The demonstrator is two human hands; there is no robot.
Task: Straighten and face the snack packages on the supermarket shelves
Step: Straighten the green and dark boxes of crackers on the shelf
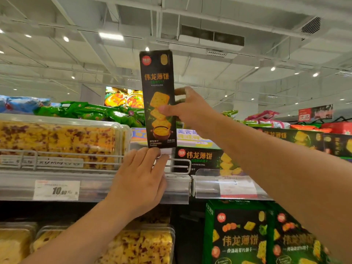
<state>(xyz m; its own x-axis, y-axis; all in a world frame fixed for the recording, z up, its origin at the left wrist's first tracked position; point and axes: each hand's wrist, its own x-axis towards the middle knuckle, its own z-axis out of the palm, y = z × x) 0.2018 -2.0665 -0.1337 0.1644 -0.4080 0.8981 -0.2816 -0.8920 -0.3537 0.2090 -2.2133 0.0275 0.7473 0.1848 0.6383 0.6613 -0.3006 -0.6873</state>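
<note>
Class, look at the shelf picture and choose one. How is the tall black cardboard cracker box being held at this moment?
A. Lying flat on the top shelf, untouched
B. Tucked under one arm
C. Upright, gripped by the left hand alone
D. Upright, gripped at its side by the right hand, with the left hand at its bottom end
D: the tall black cardboard cracker box stands upright, the right hand grips its side, and the left hand is at its bottom end.
</note>
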